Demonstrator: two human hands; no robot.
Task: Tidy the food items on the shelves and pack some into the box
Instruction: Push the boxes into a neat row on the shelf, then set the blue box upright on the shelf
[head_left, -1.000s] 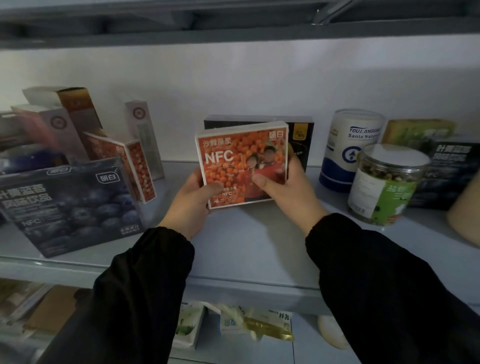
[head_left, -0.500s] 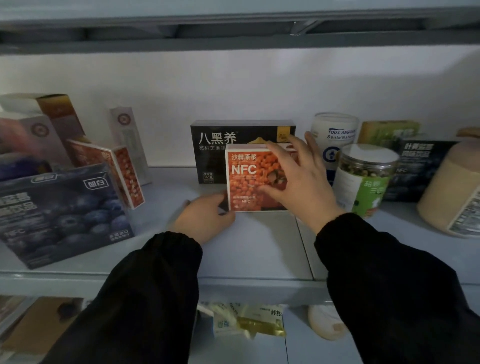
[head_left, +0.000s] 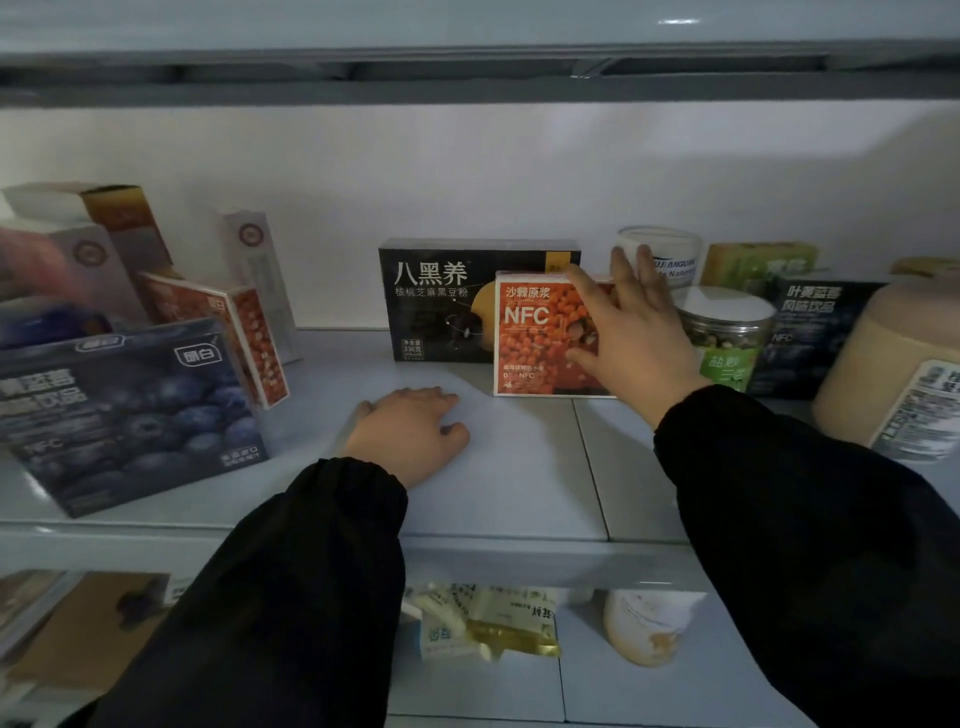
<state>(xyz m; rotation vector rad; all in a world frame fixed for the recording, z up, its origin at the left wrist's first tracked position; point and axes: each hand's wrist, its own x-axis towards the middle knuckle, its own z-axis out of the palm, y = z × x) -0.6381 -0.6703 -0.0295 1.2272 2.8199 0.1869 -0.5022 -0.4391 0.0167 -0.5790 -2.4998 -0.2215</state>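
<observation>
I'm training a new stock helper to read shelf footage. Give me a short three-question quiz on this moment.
1. True or false: the orange box stands upright in front of the black box.
2. The right hand is: A) open, fingers on the orange box; B) a fist, holding nothing; C) out of view.
3. Fill in: the left hand rests on the ____.
Key: 1 true; 2 A; 3 shelf.
</observation>
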